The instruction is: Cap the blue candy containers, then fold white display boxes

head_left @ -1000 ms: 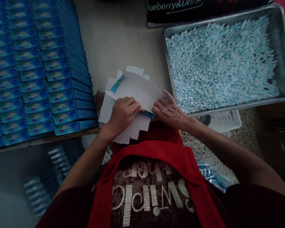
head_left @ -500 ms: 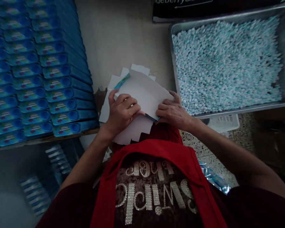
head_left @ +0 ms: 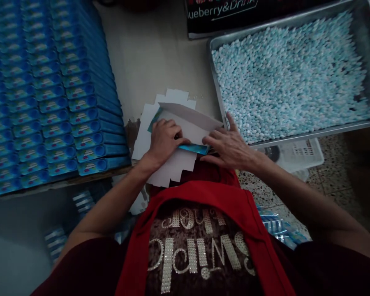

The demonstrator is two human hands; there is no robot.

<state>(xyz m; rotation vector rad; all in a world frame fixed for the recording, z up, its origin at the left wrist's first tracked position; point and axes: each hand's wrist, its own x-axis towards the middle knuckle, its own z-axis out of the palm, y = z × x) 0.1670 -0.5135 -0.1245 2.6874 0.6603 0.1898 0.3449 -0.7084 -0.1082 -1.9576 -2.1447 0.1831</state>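
Observation:
A partly folded cardboard box [head_left: 185,125], white inside with printed blue outer faces, lies at the middle on several flat white cardboard blanks [head_left: 175,164]. Its back wall leans up and its near edge is folded, showing a shiny blue strip. My left hand [head_left: 165,142] is closed on the box's left part, thumb along the blue strip. At the right end, my right hand [head_left: 226,146] grips the box wall with bent fingers, while one finger points up beside the metal tray's edge. The fingertips at the right corner are partly hidden.
A metal tray [head_left: 214,68] full of light blue and white pellet-like candies stands at the right. Stacked blue packs [head_left: 86,123] fill the left of the table. A black printed box [head_left: 222,18] is behind. Below the tray sits a white plastic basket [head_left: 299,154].
The box's near edge has been folded so its blue face now shows, and the back wall stands more upright. My right hand has spread slightly; the view has shifted a little.

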